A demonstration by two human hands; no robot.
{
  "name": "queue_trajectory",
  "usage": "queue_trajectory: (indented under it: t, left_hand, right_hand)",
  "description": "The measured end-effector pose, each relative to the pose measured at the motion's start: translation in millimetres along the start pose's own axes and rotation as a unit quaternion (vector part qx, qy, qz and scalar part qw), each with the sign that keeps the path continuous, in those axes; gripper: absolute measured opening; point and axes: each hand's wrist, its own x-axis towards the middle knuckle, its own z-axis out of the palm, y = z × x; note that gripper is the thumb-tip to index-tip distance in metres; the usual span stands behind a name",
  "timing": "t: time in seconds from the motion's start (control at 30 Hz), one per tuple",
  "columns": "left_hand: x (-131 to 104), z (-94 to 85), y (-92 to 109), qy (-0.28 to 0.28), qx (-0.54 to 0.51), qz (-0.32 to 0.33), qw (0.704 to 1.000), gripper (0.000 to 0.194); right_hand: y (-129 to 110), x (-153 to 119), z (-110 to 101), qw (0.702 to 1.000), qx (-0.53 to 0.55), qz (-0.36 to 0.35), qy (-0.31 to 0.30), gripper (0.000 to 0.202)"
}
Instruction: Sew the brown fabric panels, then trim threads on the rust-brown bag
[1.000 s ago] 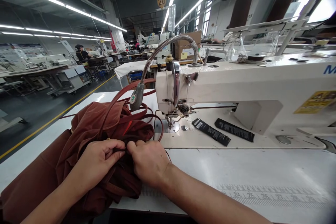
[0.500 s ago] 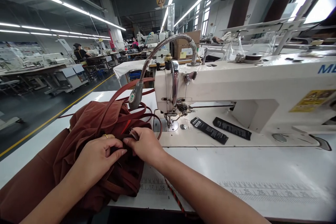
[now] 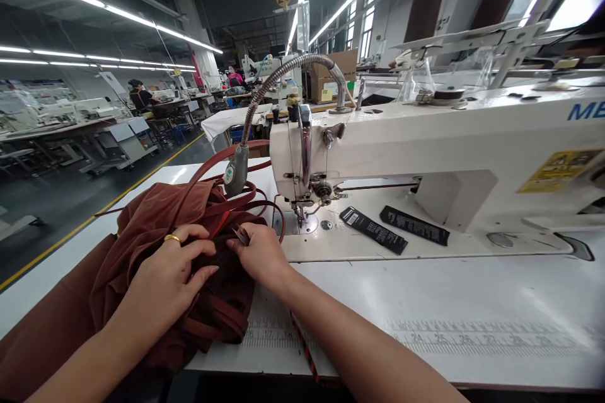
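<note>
A bunched reddish-brown garment lies on the table to the left of the sewing machine. Over it rests my left hand, a ring on one finger, thumb and fingers apart above a dark fold, holding nothing. My right hand is closed around thread snips; only their pointed metal blades show, the rest hidden in the palm. Those blades are close to the dark cloth, just right of my left fingertips. Long brown straps loop from the garment towards the machine head.
Two black printed labels lie on the machine bed, right of the needle. A gooseneck lamp hangs over the straps. A ruler scale marks the table front, with an orange-black cord near it. People sit at machines farther back.
My left thumb and fingers have parted from their pinch on the dark cloth and drawn slightly left. The snips' blades show more in my right hand. The whole view has shifted a little.
</note>
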Motion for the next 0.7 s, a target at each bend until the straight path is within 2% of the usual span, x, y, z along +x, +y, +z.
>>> queue_trajectory:
  t: [0.1,0.17,0.23,0.33,0.4,0.6,0.7]
  left_hand:
    - [-0.5,2.9,1.5,0.021,0.036,0.095,0.995,0.018]
    - [0.9,4.3,0.7,0.000,0.043,0.164,0.985,0.023]
    - [3.6,5.0,0.2,-0.038,0.054,0.175,0.982,0.022]
    - [7.8,4.0,2.3,-0.099,0.101,0.098,0.985,0.015]
    - [9.7,2.3,3.9,-0.117,0.111,0.048,0.986,0.013]
    - [13.7,0.9,-2.1,-0.170,-0.064,-0.045,0.982,0.011]
    - [15.0,3.8,-5.4,-0.172,-0.110,-0.084,0.975,0.014]
  right_hand:
    - [2.9,0.5,0.7,1.000,0.014,0.010,-0.009,0.020]
    - [4.6,1.2,1.5,0.999,0.025,0.014,-0.015,0.020]
    - [5.2,1.0,2.2,0.999,0.034,0.014,-0.020,0.017]
    - [3.7,-1.2,2.5,0.999,0.030,0.021,-0.013,0.017]
    - [1.8,-2.6,2.3,0.999,0.015,0.029,0.001,0.020]
    - [-1.5,2.7,0.9,0.998,-0.050,0.010,0.029,0.019]
    - [-0.2,4.2,1.2,0.998,-0.061,0.007,0.031,0.018]
